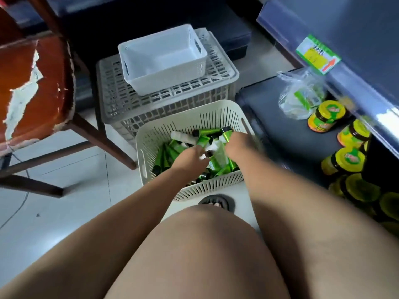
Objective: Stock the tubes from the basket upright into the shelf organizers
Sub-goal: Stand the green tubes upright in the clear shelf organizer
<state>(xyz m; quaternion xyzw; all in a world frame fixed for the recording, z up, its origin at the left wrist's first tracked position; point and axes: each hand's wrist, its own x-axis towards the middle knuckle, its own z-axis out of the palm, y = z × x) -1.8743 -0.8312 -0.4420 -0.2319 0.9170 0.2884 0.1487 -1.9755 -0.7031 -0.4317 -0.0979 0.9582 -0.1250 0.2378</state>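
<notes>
Green and white tubes [170, 154] were observed lying jumbled in a cream slatted basket [207, 187] set on the tiled floor [71, 203]. Both hands were lowered among them: the left hand [193, 157] at mid-heap, the right hand [236, 145] just beside it. Both were blurred. Contact with tubes was seen, but how far either was closed could not be told. Behind the basket a grey lattice crate [121, 100] was noted, with a white bin [172, 76] on top. Yellow-lidded jars [327, 116] and a plastic bag [300, 96] were recorded on a dark low shelf [280, 126] to the right, and a worn chair [32, 83] to the left.
</notes>
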